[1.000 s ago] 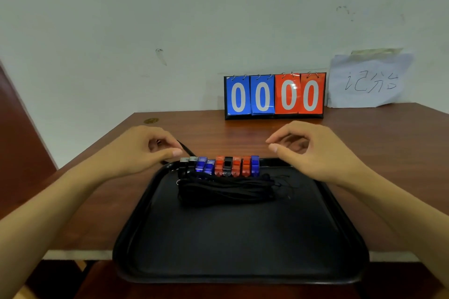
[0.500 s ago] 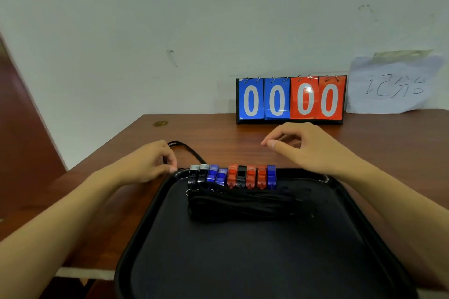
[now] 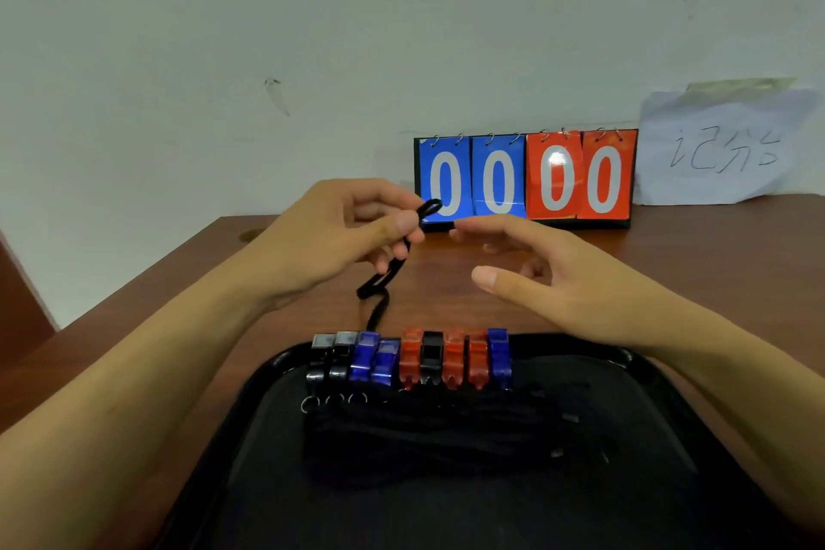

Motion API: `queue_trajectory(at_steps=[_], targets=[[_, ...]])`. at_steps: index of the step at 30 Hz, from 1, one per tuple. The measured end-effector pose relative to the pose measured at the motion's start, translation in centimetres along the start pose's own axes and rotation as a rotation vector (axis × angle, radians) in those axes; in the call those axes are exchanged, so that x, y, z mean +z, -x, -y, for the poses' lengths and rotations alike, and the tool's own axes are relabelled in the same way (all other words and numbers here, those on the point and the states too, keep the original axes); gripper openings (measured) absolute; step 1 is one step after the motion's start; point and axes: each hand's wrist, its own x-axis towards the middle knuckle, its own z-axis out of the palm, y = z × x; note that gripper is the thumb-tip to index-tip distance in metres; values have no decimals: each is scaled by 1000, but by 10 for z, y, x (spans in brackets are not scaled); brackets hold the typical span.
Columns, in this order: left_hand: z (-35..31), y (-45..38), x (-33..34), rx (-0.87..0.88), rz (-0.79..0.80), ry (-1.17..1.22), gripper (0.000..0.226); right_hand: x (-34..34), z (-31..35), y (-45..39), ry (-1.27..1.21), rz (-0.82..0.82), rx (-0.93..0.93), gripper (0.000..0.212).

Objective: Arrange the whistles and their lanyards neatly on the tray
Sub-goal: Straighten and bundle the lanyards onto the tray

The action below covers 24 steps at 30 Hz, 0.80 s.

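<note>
A black tray (image 3: 647,375) lies on the wooden table. Along its far edge stands a row of several whistles (image 3: 413,357): black and silver ones on the left, then blue, red, a black one, red and blue. Their black lanyards (image 3: 428,433) lie bundled just in front of the row. My left hand (image 3: 330,237) is raised above the table behind the tray and pinches a loose black lanyard (image 3: 388,272), which hangs down toward the whistles. My right hand (image 3: 549,277) hovers beside it, fingers relaxed, holding nothing.
A flip scoreboard (image 3: 524,179) showing 00 00 stands at the back of the table (image 3: 156,304) against the wall. A sheet of paper (image 3: 718,147) with handwriting leans to its right. The table's left edge runs diagonally beside my left arm.
My left hand has lifted the loose lanyard off the table behind the tray and raised it. My right hand has moved toward it. The camera has come closer to the tray.
</note>
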Motion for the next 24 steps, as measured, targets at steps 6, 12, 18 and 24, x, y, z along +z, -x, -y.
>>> queue_trajectory(at_steps=[6,12,18,24], targets=[[-15,-1,18,66,174,336,14,1,12,4,-322,80,30,80],[-6,-1,0,111,65,306,14,4,16,3,-181,-5,77,29],[50,2,-51,-65,-144,265,18,-3,-6,1,-135,-191,113,22],[93,2,-78,-142,-302,210,11,-8,-31,3,-183,-320,153,17]])
